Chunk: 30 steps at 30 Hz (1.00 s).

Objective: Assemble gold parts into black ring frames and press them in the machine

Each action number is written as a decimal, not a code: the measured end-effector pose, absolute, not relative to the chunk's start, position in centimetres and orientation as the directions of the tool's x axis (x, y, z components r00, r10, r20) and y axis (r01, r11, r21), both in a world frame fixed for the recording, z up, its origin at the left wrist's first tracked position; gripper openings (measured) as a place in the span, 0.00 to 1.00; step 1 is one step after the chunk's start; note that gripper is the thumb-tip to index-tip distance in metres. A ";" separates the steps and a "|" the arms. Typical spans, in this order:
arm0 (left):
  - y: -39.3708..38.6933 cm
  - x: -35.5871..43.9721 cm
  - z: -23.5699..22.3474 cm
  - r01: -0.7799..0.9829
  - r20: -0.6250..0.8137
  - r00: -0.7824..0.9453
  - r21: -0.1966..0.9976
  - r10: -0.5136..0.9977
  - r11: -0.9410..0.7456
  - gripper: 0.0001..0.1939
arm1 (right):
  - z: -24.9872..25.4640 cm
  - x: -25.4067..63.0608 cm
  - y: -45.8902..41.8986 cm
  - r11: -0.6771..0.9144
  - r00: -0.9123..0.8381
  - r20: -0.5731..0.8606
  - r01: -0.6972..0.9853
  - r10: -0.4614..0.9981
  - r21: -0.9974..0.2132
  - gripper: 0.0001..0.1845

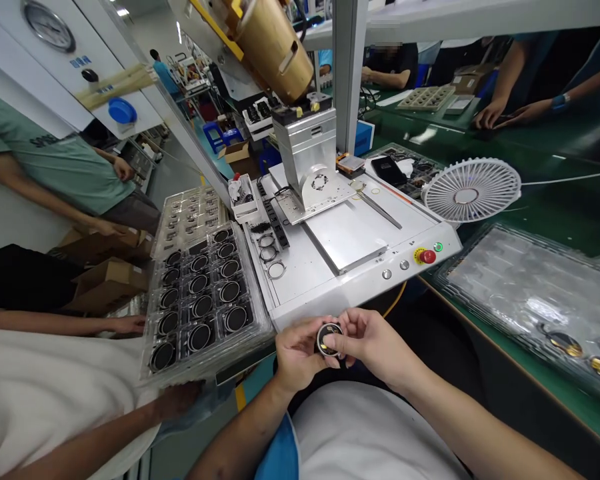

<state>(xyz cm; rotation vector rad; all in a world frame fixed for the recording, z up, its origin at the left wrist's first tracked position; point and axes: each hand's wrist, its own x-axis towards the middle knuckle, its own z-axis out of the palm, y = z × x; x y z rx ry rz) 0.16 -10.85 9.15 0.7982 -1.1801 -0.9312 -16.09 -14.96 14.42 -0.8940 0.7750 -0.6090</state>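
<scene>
Close to my body, in front of the white machine base, I hold a small round watch case [329, 339] with a silver rim and a dark inside with gold-coloured parts. My left hand [300, 353] grips its left edge with the fingers curled round it. From the right, my right hand [365, 340] closes on it too, the thumb pressed onto its face. The fingers cover part of the rim. On the left, a clear plastic tray [215, 307] holds several round dark pieces in its pockets.
A press fixture [310, 153] stands on the white machine base [305, 287], with tweezers [380, 208] and loose rings [276, 269] there. An emergency stop button [427, 256] sits at its front. A white fan [473, 190] and another tray [525, 293] are right. Co-workers stand left and sit across.
</scene>
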 end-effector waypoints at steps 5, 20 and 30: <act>-10.6 -0.8 9.3 0.039 0.547 0.019 0.836 -0.837 0.547 0.33 | 12.6 -17.3 -14.3 0.592 0.588 -0.379 0.219 -0.715 -0.776 0.33; -11.2 -1.9 10.0 0.466 0.069 0.274 0.863 -0.959 0.195 0.21 | 13.3 -19.0 -21.7 0.189 0.137 -0.174 0.104 -0.975 -0.976 0.35; -11.2 -0.6 11.3 0.193 0.243 0.211 0.939 -0.947 0.284 0.35 | 15.0 -20.9 -25.4 0.115 -0.016 -0.119 0.155 -0.993 -0.981 0.34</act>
